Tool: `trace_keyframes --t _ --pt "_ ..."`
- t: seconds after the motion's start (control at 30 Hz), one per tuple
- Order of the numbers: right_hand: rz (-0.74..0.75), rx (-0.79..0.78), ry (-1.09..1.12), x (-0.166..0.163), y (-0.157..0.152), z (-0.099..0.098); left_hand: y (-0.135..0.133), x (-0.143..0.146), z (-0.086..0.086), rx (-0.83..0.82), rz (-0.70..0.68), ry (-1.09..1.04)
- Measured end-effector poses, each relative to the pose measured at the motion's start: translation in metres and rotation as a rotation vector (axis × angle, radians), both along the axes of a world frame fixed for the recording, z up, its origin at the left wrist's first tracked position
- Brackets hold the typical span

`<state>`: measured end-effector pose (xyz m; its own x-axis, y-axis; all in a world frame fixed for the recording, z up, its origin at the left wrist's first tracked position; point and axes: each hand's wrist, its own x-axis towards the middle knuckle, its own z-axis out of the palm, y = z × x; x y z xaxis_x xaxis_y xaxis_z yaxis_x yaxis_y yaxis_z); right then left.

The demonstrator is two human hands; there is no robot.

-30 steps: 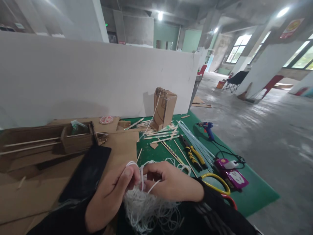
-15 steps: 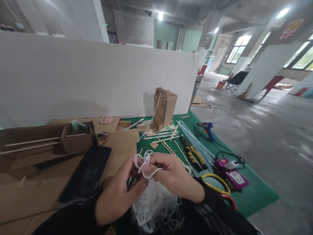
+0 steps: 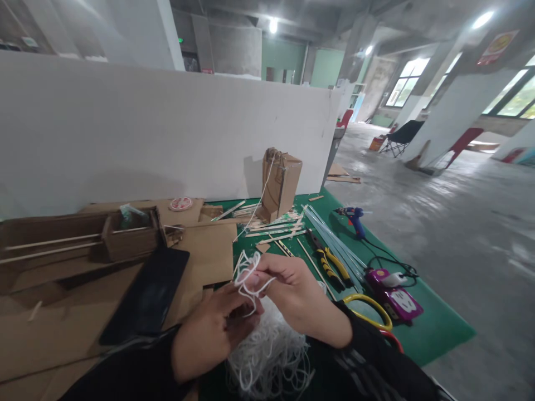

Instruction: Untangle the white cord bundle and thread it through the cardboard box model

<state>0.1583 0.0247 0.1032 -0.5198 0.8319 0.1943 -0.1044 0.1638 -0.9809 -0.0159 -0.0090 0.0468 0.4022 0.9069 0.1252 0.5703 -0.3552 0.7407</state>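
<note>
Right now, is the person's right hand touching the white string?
Touching. The head view shows the right hand pinching loops of the white string between its fingertips.

Two hands (image 3: pixel 211 334) (image 3: pixel 295 295), one string tangle (image 3: pixel 270 359)

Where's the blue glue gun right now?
Head view, right side: the blue glue gun lies on the green mat near its far right edge, just right of the clear sticks and beyond the yellow-handled pliers.

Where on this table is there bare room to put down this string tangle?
Bare: the cardboard sheet left of the black tablet, and the green mat corner beyond the purple device; the string tangle should fit either. Crowded mid-mat: sticks, pliers, scissors.
</note>
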Motion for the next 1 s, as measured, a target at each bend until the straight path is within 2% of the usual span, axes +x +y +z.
trace_keyframes --t 0.13,0.27,0.4,0.5,0.6,0.67,0.8,0.83,0.9,1.0 --pt "0.010 -0.065 0.091 -0.007 0.001 -0.005 0.000 -0.002 0.000 0.027 -0.044 -0.035" --pt "0.006 -0.083 0.134 -0.008 0.003 -0.006 0.003 -0.001 0.006 -0.013 -0.001 -0.089" --pt "0.017 0.069 -0.069 0.000 0.004 -0.005 0.004 0.000 0.007 -0.041 0.047 -0.121" --pt "-0.091 0.249 -0.348 0.016 0.002 -0.009 0.001 0.001 0.006 -0.090 0.108 -0.203" --pt "-0.162 0.337 -0.554 0.039 -0.001 -0.017 -0.001 0.000 0.006 -0.178 0.154 -0.324" --pt "-0.221 0.372 -0.632 0.054 -0.003 -0.023 -0.002 -0.001 0.007 -0.242 0.176 -0.405" --pt "-0.545 0.560 -0.690 0.069 -0.012 -0.033 -0.002 -0.004 0.008 -0.297 0.220 -0.507" --pt "-0.565 0.591 -0.673 0.069 -0.015 -0.036 -0.003 -0.004 0.008 -0.301 0.223 -0.519" --pt "-0.451 0.575 -0.632 0.064 -0.024 -0.041 -0.003 -0.004 0.006 -0.310 0.227 -0.536" --pt "-0.235 0.447 -0.663 0.050 -0.033 -0.052 -0.005 -0.003 0.003 -0.378 0.228 -0.584"
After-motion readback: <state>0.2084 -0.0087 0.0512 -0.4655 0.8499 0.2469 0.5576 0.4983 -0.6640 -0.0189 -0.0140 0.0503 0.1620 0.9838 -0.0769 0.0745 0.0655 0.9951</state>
